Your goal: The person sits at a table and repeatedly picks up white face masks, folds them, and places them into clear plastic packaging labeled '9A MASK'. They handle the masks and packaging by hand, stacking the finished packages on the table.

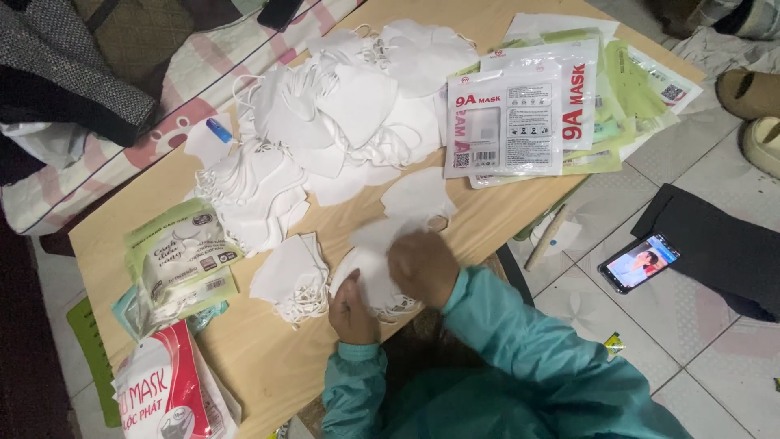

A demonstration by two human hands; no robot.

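Wooden table [268, 366]: left hand [351, 309] and right hand [422, 267] both grip 1 white mask [370, 264].

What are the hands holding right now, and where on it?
Both hands are on a small stack of white masks: left hand at its near edge, right hand on top at its right side.

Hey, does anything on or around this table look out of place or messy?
Yes. A phone lies on the floor tiles with its screen lit, beside a dark cloth. A small wrapper scrap lies on the tiles too. On the table, the white masks sit in a loose, sprawling heap, not stacked.
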